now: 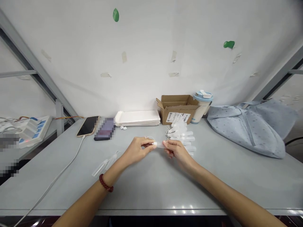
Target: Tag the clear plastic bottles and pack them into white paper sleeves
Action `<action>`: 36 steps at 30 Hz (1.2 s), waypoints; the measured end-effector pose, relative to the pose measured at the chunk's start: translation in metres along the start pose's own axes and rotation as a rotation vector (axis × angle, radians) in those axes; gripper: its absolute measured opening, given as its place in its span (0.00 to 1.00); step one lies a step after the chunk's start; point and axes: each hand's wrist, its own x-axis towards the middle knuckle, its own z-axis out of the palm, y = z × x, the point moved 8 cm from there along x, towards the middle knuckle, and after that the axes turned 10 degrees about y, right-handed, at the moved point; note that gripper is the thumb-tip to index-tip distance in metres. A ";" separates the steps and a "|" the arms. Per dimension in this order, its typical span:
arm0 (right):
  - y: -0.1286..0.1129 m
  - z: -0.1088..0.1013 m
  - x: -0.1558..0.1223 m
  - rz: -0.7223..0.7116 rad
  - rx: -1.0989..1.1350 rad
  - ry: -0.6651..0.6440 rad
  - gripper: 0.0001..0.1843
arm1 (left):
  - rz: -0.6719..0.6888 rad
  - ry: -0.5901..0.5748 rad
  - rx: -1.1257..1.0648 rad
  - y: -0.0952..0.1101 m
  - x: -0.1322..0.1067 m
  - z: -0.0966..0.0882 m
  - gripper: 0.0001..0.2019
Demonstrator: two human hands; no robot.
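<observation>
Head view: the left hand (137,150) pinches a white cap (155,143) and the right hand (175,150) pinches a small clear tube (161,145), joined above the table (151,189). A pile of tubes (181,135) lies just beyond; two pieces (105,163) rest apart, so most work likely remains.

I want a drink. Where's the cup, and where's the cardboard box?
Cup (201,107), head view, on its pale side wall.
Cardboard box (178,116), head view, on its front wall's label.
</observation>
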 end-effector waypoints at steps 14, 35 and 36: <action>-0.030 -0.004 -0.015 -0.422 -0.396 0.163 0.14 | -0.279 -0.088 -0.138 -0.021 -0.004 0.014 0.25; -0.051 -0.041 -0.003 -0.506 -0.512 0.347 0.17 | 0.017 0.178 0.526 -0.044 0.013 -0.042 0.13; -0.056 -0.047 -0.002 -0.546 -0.567 0.387 0.17 | -0.009 0.217 0.640 -0.054 0.013 -0.053 0.13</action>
